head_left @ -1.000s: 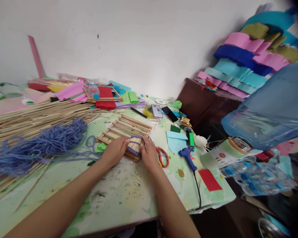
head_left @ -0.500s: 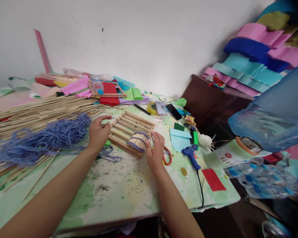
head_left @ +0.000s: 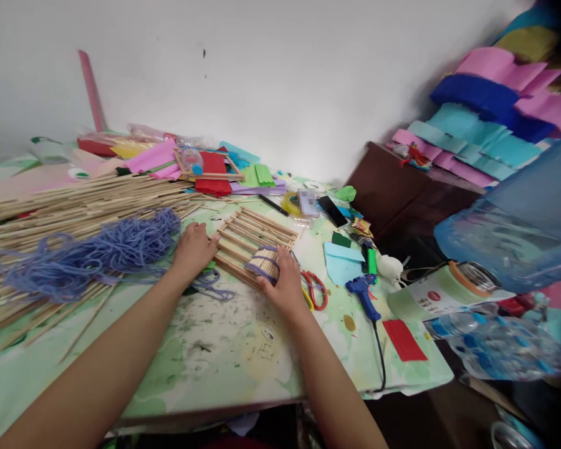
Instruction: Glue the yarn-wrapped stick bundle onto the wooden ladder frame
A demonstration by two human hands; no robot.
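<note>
Between your hands on the table [head_left: 224,374], a stick frame [head_left: 257,226] under a short bundle [head_left: 266,260] banded with yarn.
Your right hand [head_left: 284,284], half curled, lies against the bundle's right end, thumb at its near edge; whether it grips, I cannot tell. Your left hand [head_left: 195,251], loosely bent, is at the frame's left edge, its hold also unclear. Scissors [head_left: 318,292] lie just beside your right hand.
</note>
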